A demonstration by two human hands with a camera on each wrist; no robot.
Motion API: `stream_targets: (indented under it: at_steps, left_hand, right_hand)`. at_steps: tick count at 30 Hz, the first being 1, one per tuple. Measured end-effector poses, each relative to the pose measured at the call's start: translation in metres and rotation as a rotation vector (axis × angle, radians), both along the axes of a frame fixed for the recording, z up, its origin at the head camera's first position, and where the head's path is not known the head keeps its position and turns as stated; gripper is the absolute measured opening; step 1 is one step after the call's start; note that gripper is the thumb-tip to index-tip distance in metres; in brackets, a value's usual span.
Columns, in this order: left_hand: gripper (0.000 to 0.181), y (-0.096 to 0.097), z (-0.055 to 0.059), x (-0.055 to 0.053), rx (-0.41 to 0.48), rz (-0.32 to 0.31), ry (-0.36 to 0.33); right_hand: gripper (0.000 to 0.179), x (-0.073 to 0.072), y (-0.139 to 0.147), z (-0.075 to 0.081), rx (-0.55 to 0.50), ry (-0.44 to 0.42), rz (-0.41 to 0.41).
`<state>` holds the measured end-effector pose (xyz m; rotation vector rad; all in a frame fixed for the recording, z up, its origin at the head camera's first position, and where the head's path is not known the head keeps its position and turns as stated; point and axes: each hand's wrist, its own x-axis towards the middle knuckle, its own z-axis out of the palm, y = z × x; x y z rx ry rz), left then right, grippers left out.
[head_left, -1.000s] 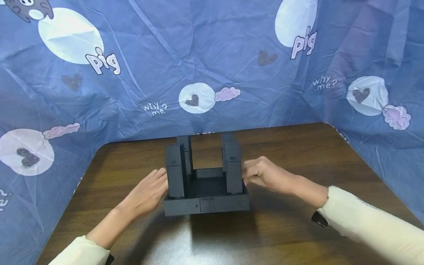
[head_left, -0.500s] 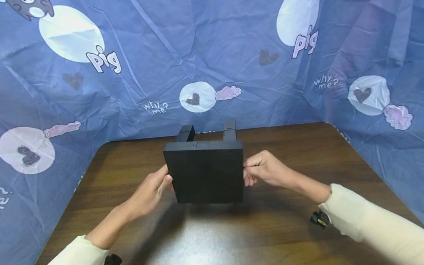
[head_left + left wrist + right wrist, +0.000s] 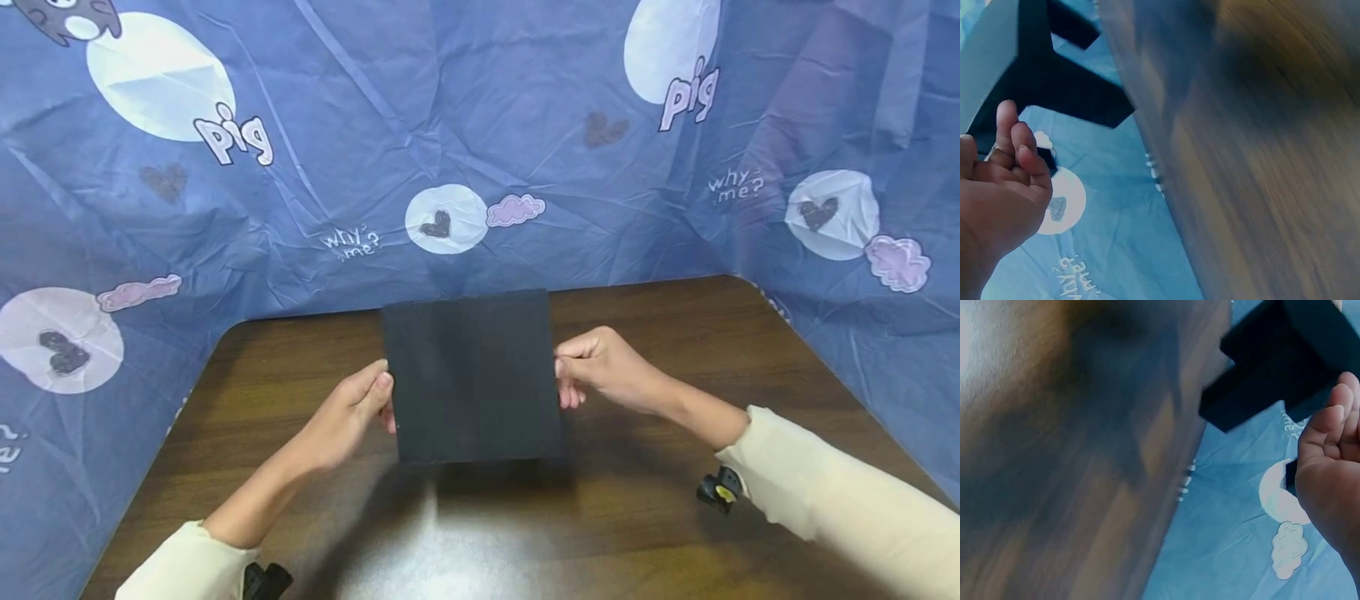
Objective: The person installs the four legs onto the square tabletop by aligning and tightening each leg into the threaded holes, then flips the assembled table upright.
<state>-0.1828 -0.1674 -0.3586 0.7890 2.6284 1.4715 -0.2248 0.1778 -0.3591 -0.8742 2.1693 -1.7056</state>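
A black square stand with several thick legs is held up off the table, tilted so its flat underside (image 3: 472, 379) faces the head camera. In that view its legs are hidden behind the panel. The left wrist view shows legs (image 3: 1085, 90) pointing away toward the backdrop, and the right wrist view shows dark legs (image 3: 1247, 394) too. My left hand (image 3: 341, 417) grips the panel's left edge, thumb on the near face. On the opposite edge, my right hand (image 3: 611, 371) pinches the stand between thumb and fingers.
A brown wood-grain table (image 3: 300, 358) lies below, with a shadow and a bright glare near its front. Blue printed cloth (image 3: 525, 125) hangs along the back and both sides. Black devices (image 3: 720, 490) are strapped at both wrists, by the cream sleeves.
The stand has been tipped over: its legs pointed upward a second ago, then swung away toward the backdrop, and the flat underside turned to face the camera. Both hands kept hold of its sides.
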Motion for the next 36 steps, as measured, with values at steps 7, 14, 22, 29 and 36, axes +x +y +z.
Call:
stream_targets:
  at_steps: [7, 14, 22, 29, 36]
  left_hand:
    - [0.047, 0.009, 0.007, -0.003, 0.089, 0.052, -0.261]
    - [0.059, 0.016, 0.007, -0.007, 0.141, 0.087, -0.46]
    - [0.065, 0.024, -0.004, -0.012, 0.172, 0.088, -0.569]
    - [0.069, 0.026, -0.02, -0.014, 0.131, 0.058, -0.567]
    - [0.069, 0.028, -0.032, -0.012, 0.157, 0.046, -0.573]
  right_hand:
    - [0.039, -0.004, 0.005, -0.008, -0.152, -0.252, 0.086]
    - [0.034, -0.005, 0.01, -0.018, -0.247, -0.49, 0.107]
    - [0.034, -0.007, 0.015, -0.029, -0.226, -0.569, 0.052]
    - [0.034, -0.007, 0.017, -0.042, -0.189, -0.592, 0.023]
    - [0.034, -0.005, 0.018, -0.05, -0.189, -0.594, 0.012]
